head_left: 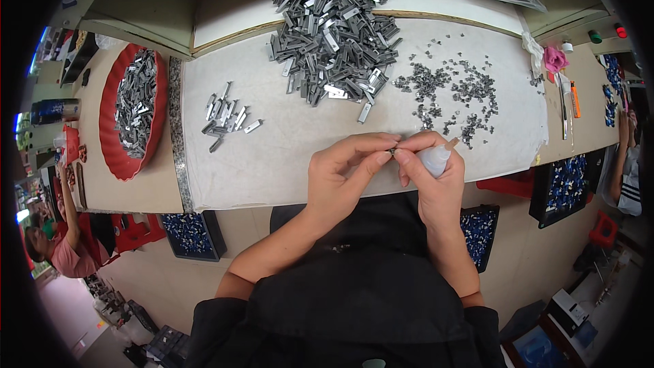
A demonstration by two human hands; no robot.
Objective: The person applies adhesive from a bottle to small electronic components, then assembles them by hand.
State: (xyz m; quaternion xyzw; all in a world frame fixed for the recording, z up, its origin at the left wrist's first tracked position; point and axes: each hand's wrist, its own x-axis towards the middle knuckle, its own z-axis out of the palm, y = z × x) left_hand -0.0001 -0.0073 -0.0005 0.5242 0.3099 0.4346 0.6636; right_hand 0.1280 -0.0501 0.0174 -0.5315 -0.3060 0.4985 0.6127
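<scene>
Workpiece (392,152), small and dark, its detail hidden by the fingers that grip it: the left hand (339,180) and the right hand (439,189) close their fingertips on it, over the white-covered counter (279,163) near its front edge. The right hand also cradles a translucent bottle (433,161), its brownish tip turned up and away from the workpiece. Slender metal pieces (223,118) lie scattered at left, with small dark parts (479,88) strewn at right; beyond, a large heap (334,41) of similar metal pieces lies at the back. Likely faults: the workpiece, held only by the fingertips, could slip and drop past the front edge or among the small parts; a squeeze of the bottle during a change of grip could release its contents, whose nature cannot be told; a nudge to the heap could send loose pieces sliding forward.
</scene>
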